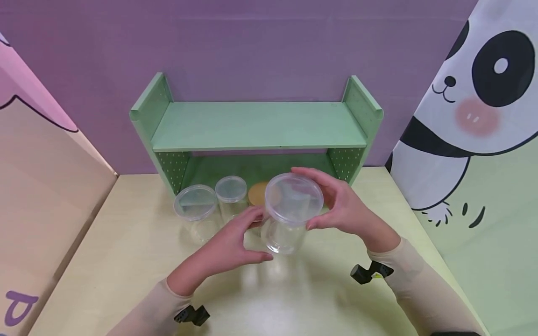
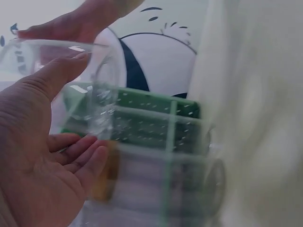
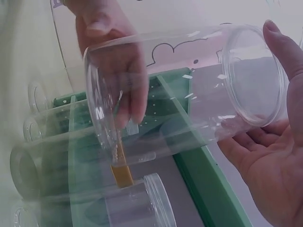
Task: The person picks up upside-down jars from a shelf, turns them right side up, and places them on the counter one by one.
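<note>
A clear cylindrical jar with a translucent lid (image 1: pixel 294 198) is held up above the table, its lid toward the head camera. My right hand (image 1: pixel 342 203) grips it at the lid end, thumb on one side and fingers on the other. My left hand (image 1: pixel 229 245) is spread beside the jar's base, thumb and fingers apart; in the right wrist view its fingers (image 3: pixel 137 90) show through the clear wall. Whether they touch the jar I cannot tell. Behind stand a wide clear jar (image 1: pixel 201 228), a narrower clear jar (image 1: pixel 231 191) and a jar with a tan lid (image 1: pixel 257 192), partly hidden.
A green two-tier shelf (image 1: pixel 260 123) stands against the purple back wall (image 1: pixel 260 46), behind the jars. The pale table (image 1: pixel 138 261) runs between side panels with cartoon prints, a panda (image 1: pixel 500 70) on the right. Another lidded clear jar (image 3: pixel 137 203) shows in the right wrist view.
</note>
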Demonstrator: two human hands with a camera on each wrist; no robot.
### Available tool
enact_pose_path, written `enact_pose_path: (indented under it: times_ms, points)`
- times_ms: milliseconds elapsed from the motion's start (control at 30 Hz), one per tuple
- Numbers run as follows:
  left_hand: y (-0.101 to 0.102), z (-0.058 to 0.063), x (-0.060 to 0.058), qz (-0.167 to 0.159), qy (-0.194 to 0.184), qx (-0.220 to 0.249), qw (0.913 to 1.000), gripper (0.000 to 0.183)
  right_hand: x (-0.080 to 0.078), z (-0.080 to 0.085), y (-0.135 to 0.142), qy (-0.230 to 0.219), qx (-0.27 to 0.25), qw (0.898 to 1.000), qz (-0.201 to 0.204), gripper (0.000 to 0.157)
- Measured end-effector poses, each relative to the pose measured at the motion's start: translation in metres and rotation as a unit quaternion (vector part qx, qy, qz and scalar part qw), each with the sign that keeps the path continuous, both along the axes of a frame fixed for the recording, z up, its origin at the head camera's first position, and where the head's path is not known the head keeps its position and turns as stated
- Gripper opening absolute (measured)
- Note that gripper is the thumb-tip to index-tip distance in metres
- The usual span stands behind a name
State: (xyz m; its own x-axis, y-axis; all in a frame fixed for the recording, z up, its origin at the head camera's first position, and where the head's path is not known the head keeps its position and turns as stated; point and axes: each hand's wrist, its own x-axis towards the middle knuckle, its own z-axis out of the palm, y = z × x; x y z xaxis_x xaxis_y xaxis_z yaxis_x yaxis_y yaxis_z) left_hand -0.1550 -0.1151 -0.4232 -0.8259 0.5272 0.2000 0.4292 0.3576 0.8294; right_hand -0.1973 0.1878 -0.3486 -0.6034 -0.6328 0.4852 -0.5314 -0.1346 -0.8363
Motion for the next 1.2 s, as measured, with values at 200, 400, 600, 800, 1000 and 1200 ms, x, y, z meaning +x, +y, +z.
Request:
enact_pose_path:
  times_ms: [200,400,600,800,1000,1200]
  points:
    - [-0.03,0.025,-0.004,0.045,0.097,0.056,0.9927,0.069,-0.002,-0.002,0.009,-0.012,-0.02,0.999,-0.024,0.105]
    - [-0.078,0.058,-0.024,0.278,0.183,0.191,0.9234,0.028,-0.002,-0.004,0.017,0.001,-0.024,0.998,-0.056,0.107]
    - [-0.118,0.071,-0.052,0.48,0.203,0.244,0.8179,0.017,-0.002,-0.005,0.021,-0.001,-0.026,0.998,-0.059,0.108]
    - [-0.125,0.077,-0.069,0.492,0.203,0.23,0.8145,0.033,-0.002,-0.01,0.025,-0.002,-0.031,0.998,-0.06,0.107]
    - [-0.133,0.069,-0.09,0.463,0.165,0.262,0.8304,0.041,-0.004,-0.009,0.029,-0.005,-0.024,0.997,-0.072,0.107]
    - [-0.141,0.057,-0.101,0.441,0.161,0.322,0.8219,0.032,-0.004,-0.007,0.032,-0.012,-0.019,0.997,-0.08,0.106]
